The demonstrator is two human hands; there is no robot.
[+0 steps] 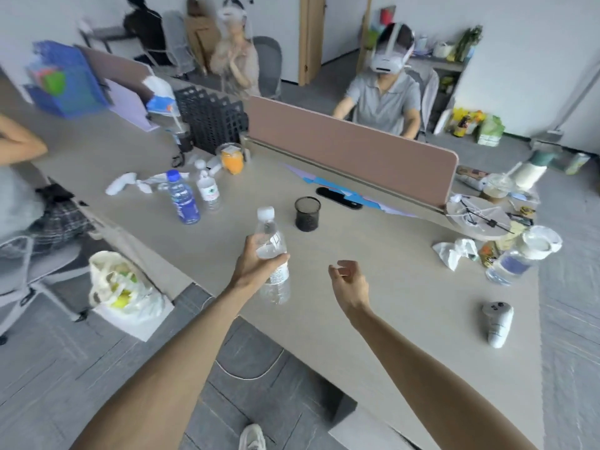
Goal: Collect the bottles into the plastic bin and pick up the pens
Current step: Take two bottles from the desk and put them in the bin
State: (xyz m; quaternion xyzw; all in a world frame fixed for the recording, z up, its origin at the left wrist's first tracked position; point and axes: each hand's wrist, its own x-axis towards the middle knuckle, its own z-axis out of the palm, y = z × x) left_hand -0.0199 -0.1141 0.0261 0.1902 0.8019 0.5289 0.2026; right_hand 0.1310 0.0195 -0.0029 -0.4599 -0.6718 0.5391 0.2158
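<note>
Clear plastic bottle (272, 254), white cap, upright

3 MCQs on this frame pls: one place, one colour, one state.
1. Where is the black mesh cup? A) on the desk, beyond the clear bottle B) on a chair C) in a drawer
2. Cap colour of the blue-label bottle? A) white B) blue C) red
3. The right hand is: A) gripping a pen B) empty, fingers loosely curled C) holding the cup
1 A: it stands on the desk past the bottle the left hand grips. 2 B: cap matches the blue label. 3 B: nothing is in it.
</note>
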